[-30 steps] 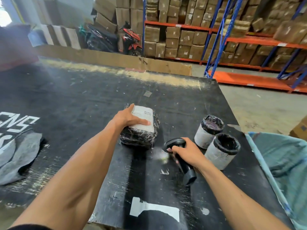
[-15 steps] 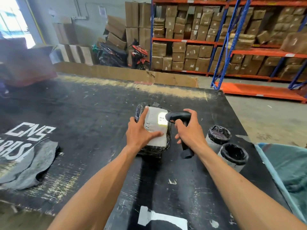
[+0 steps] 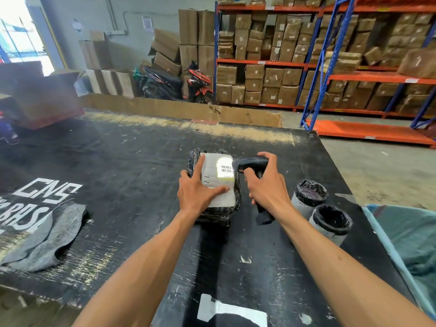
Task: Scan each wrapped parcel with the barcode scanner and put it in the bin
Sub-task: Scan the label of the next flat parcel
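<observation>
A parcel [image 3: 217, 212] in black wrap with a white label lies in the middle of the black table [image 3: 122, 166]. My left hand [image 3: 197, 191] lies flat on its left side, thumb and index finger spread over the label. My right hand [image 3: 265, 185] grips the black barcode scanner [image 3: 250, 161] by its handle. The scanner's head points left at the label from a short distance, and a bright patch of light falls on the barcodes. The blue-green bin [image 3: 410, 244] is at the right edge, beyond the table.
Two rolls [image 3: 326, 223] with black-lined tops stand on the table just right of my right hand. A grey cloth [image 3: 44, 239] lies at the left. A cardboard wall [image 3: 179, 109] edges the far side. Shelves of boxes and parked motorbikes stand behind.
My right hand has lifted the scanner from low on the table up beside the parcel's label, where light now falls on the barcodes. My left hand stays on the parcel.
</observation>
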A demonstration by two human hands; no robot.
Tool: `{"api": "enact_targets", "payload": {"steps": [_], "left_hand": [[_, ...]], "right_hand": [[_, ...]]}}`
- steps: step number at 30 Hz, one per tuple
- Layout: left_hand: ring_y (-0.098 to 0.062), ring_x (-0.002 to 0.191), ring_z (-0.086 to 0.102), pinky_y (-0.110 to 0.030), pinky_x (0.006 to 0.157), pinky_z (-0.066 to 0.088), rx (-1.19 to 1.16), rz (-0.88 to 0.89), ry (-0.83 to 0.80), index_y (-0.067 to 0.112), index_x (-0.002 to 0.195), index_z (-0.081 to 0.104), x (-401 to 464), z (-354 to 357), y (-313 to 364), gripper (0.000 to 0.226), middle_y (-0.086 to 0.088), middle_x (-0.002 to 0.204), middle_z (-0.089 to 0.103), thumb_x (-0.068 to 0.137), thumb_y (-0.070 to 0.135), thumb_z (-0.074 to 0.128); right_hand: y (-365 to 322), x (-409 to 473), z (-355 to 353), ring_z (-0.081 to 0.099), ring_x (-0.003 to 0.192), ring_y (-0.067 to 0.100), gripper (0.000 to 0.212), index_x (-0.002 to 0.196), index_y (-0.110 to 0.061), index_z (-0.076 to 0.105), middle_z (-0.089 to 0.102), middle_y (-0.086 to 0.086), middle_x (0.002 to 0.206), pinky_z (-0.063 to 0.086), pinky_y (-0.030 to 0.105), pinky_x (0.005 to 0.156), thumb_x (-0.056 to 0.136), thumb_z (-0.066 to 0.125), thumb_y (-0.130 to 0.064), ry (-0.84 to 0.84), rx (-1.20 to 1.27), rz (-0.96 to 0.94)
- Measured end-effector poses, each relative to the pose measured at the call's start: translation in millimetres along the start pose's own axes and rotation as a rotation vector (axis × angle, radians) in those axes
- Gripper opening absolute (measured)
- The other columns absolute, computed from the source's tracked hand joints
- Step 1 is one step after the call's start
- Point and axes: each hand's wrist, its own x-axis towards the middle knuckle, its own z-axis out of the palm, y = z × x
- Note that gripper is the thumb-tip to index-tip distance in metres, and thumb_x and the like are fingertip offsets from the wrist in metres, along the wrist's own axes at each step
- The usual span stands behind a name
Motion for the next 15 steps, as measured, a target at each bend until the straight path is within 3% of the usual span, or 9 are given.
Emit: {"api": "enact_targets", "payload": {"steps": [7,15], "left_hand": [[-0.026,0.102,0.051,-0.033,0.079,0.041,-0.016,0.008,-0.001,0.064,0.149,0.014,-4,3,7,0.12,0.001,0.106,0.037,0.049,0.083,0.078],[-0.028,0.103,0.052,-0.036,0.08,0.043,0.003,0.012,-0.002,0.063,0.15,0.015,-8,4,12,0.12,0.001,0.106,0.037,0.049,0.082,0.078]], "right_hand": [[-1,-2,-4,0.068,0.061,0.025,0.044,0.129,-0.044,0.032,0.069,0.006,0.085,0.052,0.027,0.039,0.096,0.059,-0.034,0.002,-0.009,-0.023],[-4,-6,-14,0.07,0.065,0.026,0.044,0.128,-0.046,0.03,0.071,0.009,0.092,0.053,0.026,0.04,0.097,0.058,-0.034,0.009,-0.013,-0.006]]}}
